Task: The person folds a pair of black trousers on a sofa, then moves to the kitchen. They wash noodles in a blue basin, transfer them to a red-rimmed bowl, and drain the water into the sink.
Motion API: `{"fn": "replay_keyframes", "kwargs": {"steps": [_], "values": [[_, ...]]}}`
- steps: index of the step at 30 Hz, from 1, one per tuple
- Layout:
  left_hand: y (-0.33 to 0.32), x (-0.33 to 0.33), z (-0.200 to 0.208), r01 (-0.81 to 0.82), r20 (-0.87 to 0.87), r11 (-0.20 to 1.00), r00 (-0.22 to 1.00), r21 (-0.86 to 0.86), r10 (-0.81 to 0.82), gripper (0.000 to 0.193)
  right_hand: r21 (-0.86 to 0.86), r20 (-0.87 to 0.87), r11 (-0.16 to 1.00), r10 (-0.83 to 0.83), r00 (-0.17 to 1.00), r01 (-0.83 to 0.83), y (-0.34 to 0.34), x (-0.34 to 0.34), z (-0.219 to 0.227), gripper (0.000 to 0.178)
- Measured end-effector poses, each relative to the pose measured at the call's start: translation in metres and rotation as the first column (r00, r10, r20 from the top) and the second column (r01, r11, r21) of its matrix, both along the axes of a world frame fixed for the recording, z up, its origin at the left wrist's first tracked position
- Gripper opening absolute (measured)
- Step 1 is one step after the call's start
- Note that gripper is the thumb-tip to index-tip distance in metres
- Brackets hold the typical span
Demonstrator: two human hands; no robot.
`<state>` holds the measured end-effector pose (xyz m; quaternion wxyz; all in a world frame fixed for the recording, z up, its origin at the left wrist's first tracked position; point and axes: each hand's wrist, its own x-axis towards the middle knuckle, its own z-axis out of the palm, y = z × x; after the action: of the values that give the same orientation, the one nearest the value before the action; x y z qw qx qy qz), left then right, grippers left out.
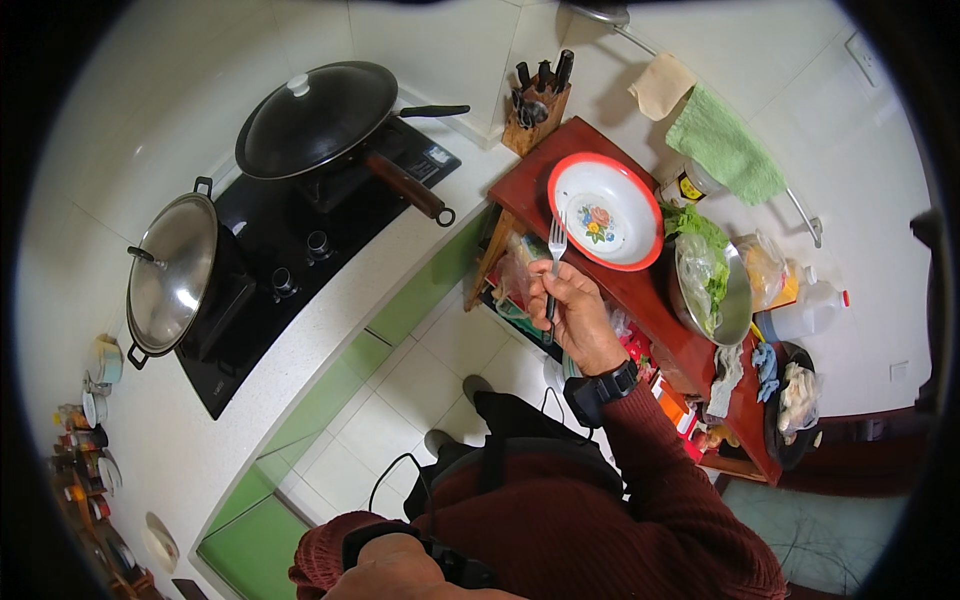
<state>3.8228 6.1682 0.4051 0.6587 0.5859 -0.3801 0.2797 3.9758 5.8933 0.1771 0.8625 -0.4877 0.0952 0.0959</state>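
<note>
My right hand (pixel 583 318) grips a fork (pixel 557 236) by its dark handle, the metal tines pointing up and away from me. Just beyond the tines is a white enamel basin (pixel 622 225) with a red rim and a flower print inside, resting on a red-brown wooden table. My left hand (pixel 395 568) shows only in part at the lower edge, close to my body, below a dark wrist strap. Its fingers are out of sight.
Left, a black gas stove (pixel 262 235) carries a lidded wok (pixel 325 115) and a lidded steel pot (pixel 175 270). A knife block (pixel 538 105) stands behind the table. A metal bowl (pixel 735 300) with leafy greens (pixel 700 245) and a plastic jug (pixel 808 312) lie right.
</note>
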Motion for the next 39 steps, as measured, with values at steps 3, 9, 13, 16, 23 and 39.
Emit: {"fn": "replay_keyframes", "kwargs": {"steps": [3, 9, 13, 16, 23, 39], "values": [[-0.005, 0.004, -0.005, -0.004, 0.068, 0.999, 0.998, -0.041, 0.007, 0.015, 0.011, 0.005, 1.000, -0.002, 1.000, 0.002, -0.004, 0.007, 0.004, 0.022], [-0.006, 0.009, -0.009, 0.001, 0.102, 0.999, 0.995, -0.042, 0.004, 0.016, 0.029, 0.065, 0.999, 0.023, 0.998, -0.025, -0.007, 0.025, 0.014, 0.022], [-0.010, 0.009, -0.009, -0.054, 0.088, 0.995, 0.994, -0.081, 0.061, 0.017, 0.012, 0.028, 1.000, 0.022, 0.999, -0.022, -0.004, 0.034, 0.020, 0.022], [-0.011, 0.009, -0.009, -0.096, 0.075, 0.993, 0.992, -0.070, 0.101, 0.015, 0.041, 0.027, 0.999, 0.022, 0.999, -0.023, -0.002, 0.041, 0.024, 0.021], [-0.007, 0.016, -0.014, -0.137, 0.067, 0.988, 0.988, -0.067, 0.142, 0.012, -0.108, 0.202, 0.979, -0.147, 0.968, 0.171, -0.021, 0.079, 0.039, 0.021], [-0.007, 0.034, -0.018, -0.224, 0.053, 0.974, 0.973, -0.044, 0.226, 0.008, -0.429, 0.525, 0.779, -0.197, 0.828, 0.457, -0.066, 0.145, 0.127, 0.013]]}}
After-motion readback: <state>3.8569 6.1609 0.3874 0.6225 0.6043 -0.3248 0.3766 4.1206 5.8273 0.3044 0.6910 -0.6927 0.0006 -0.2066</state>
